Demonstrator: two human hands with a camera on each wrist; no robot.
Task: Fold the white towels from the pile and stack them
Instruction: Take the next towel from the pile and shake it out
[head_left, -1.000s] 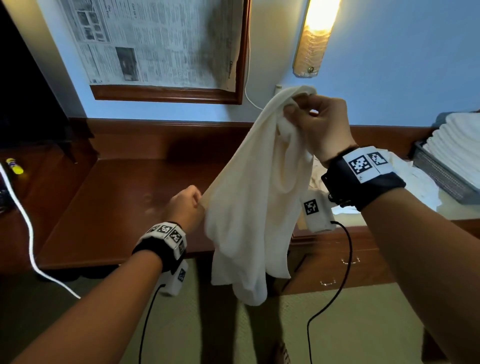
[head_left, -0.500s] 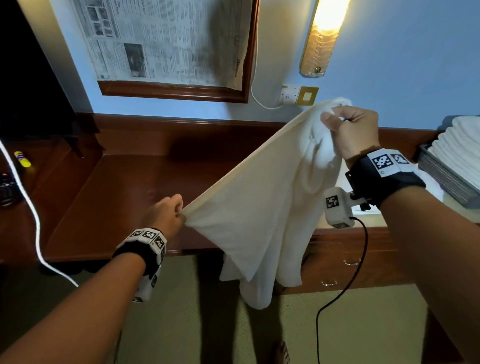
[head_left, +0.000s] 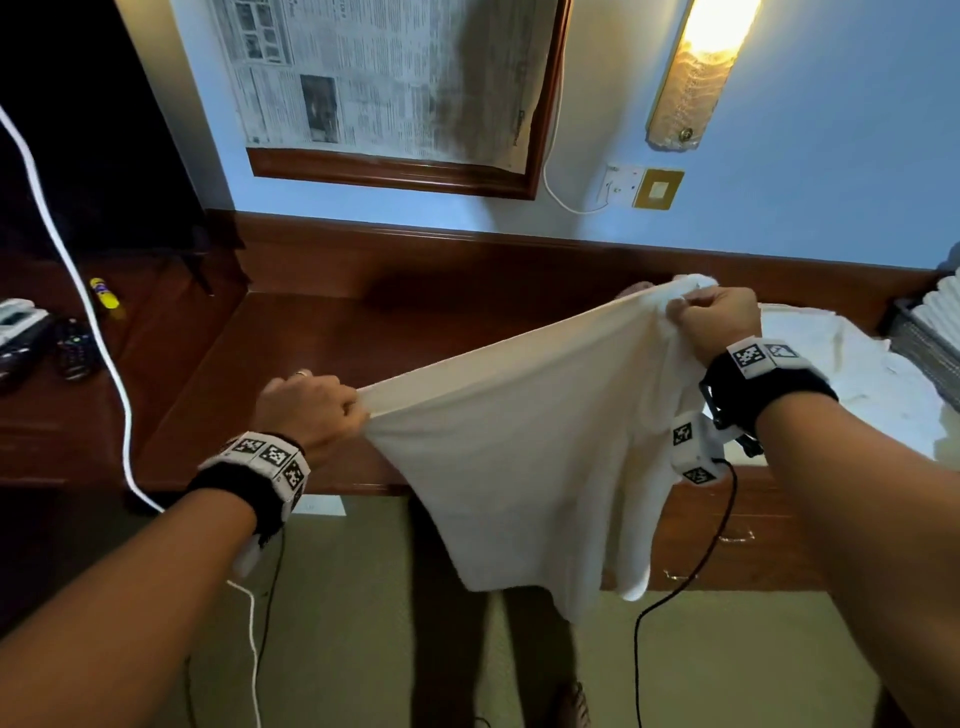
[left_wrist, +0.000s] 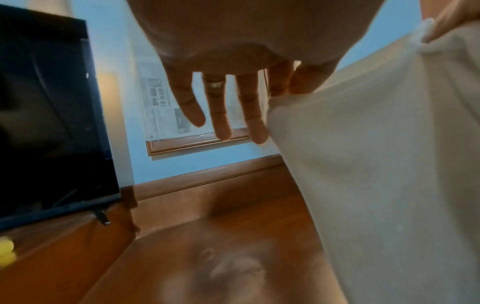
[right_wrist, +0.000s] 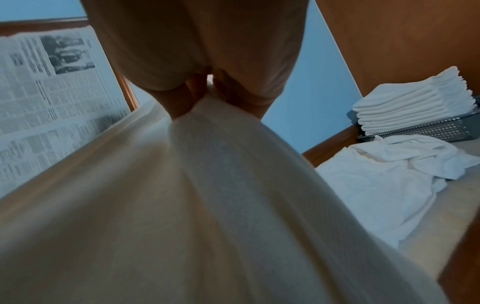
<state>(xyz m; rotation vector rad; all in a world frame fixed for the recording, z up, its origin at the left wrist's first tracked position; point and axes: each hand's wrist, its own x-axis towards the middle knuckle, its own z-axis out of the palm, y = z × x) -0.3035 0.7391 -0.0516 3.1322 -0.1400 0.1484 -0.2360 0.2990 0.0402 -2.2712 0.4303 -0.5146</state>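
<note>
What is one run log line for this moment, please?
left hand: pinches towel edge | right hand: grips other corner | towel: stretched above desk | stage: unfolded

Right hand (right_wrist: 207, 67) fills the top of the shot, fingers (right_wrist: 179, 102) pinched onto a bunched bit of a white towel (right_wrist: 207, 205), which fans out below and eats up most of the frame. Off to the right there's a rumpled pile of white towels (right_wrist: 389, 174) on a pale surface, and just behind it a grey mesh basket (right_wrist: 441, 129) with a neat stack of folded towels (right_wrist: 415, 102) in it. A wood-framed newspaper page (right_wrist: 39, 92) hangs on the blue wall at left.
</note>
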